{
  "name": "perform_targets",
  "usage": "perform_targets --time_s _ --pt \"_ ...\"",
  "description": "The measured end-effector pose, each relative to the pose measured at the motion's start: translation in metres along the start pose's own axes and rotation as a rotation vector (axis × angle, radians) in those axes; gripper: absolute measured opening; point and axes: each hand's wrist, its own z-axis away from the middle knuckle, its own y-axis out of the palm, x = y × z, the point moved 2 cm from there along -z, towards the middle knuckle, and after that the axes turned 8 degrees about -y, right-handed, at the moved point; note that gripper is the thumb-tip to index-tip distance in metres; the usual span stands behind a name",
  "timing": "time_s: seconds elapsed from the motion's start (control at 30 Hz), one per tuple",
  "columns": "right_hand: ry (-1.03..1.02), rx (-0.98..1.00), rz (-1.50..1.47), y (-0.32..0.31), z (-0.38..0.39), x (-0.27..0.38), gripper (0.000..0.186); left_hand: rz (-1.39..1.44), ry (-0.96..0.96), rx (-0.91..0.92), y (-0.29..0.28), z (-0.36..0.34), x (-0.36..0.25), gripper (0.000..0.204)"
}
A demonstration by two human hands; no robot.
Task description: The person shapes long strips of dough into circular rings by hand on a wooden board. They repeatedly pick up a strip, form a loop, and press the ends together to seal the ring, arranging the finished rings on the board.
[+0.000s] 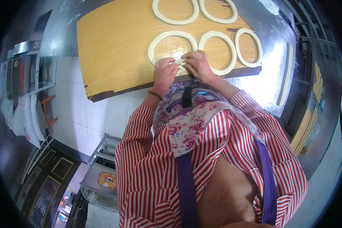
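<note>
A pale dough ring [172, 34] lies near the front edge of a yellow wooden board [114, 49]. At the ring's near side, my left hand [165, 73] and my right hand [198, 66] meet with bent fingers, pinching a pale bit of dough [179, 62] between their fingertips. The hands partly hide this stretch of the ring. Just right of it, close to my right hand, is a second dough ring [233, 53], then a third, narrower-looking ring [260, 49]. Two more, a far left ring [174, 22] and a far right ring [219, 21], lie farther back.
The board rests on a shiny metal table [271, 79]. Trays with pale dough pieces [309, 131] stand on the right. At left are a stuffed white bag [28, 117] and a metal-framed rack. A chair with a cartoon picture [107, 180] stands behind my left arm.
</note>
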Motion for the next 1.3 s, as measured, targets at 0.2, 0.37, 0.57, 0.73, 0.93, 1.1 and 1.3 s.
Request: perform_targets --time_s 0.2,0.37,0.57,0.73,0.93,1.1,1.3 --pt "-0.008 0.014 0.000 -0.003 -0.004 0.005 0.012 -0.005 -0.016 -0.036 0.004 -0.001 -0.003 0.012" --pt "0.015 0.072 -0.039 -0.004 -0.008 0.009 0.016 0.007 -0.016 -0.064 0.007 -0.001 -0.002 0.012" --pt "-0.047 0.070 -0.003 -0.002 -0.009 0.015 0.019 0.002 -0.007 -0.074 0.007 0.002 -0.004 0.013" --pt "-0.042 0.036 0.039 -0.002 -0.005 0.022 0.019 -0.046 -0.009 -0.039 0.005 0.005 -0.003 0.017" --pt "0.046 -0.068 0.075 0.008 -0.007 0.026 0.016 -0.055 -0.051 -0.048 -0.008 0.009 -0.010 0.030" --pt "-0.066 -0.093 0.100 0.007 -0.011 0.024 0.015 0.011 -0.120 -0.124 -0.016 0.007 -0.014 0.031" --pt "-0.107 -0.110 0.112 0.006 -0.010 0.024 0.015 0.061 -0.109 -0.120 -0.020 0.002 -0.018 0.034"
